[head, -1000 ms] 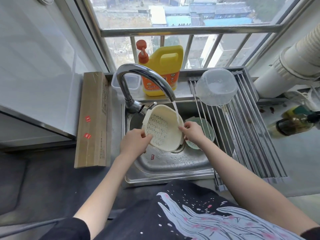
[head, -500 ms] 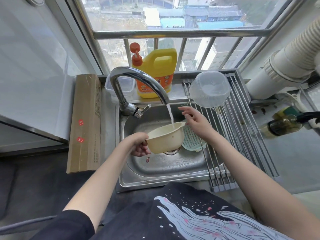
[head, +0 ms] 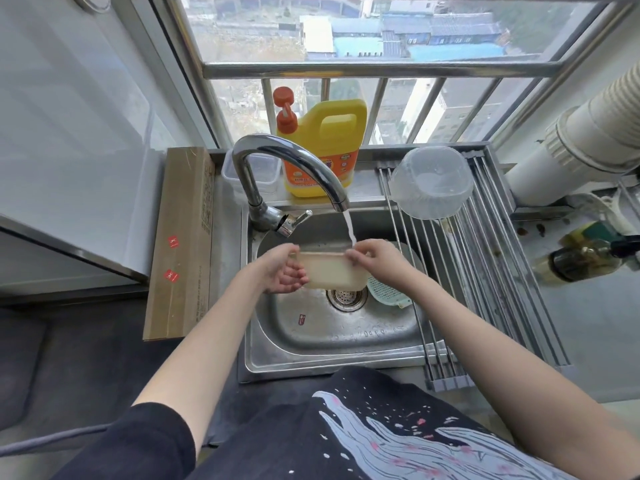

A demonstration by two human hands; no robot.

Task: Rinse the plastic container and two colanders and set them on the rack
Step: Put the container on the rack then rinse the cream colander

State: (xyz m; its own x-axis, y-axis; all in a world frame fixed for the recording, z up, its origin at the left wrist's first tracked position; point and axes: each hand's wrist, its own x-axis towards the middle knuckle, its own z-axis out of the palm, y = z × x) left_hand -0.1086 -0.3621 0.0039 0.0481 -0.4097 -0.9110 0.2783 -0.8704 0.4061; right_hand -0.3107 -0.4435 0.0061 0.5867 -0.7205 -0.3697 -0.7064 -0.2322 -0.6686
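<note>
Steel sink [head: 332, 355]: both hands grip smooth cream colander [head: 330, 273].

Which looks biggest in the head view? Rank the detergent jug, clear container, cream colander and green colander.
1. detergent jug
2. clear container, close behind the jug
3. cream colander, partly covered by both hands
4. green colander, mostly hidden, so its place is unsure

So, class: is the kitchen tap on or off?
On. A stream of water falls from the faucet spout onto the cream colander.
</note>
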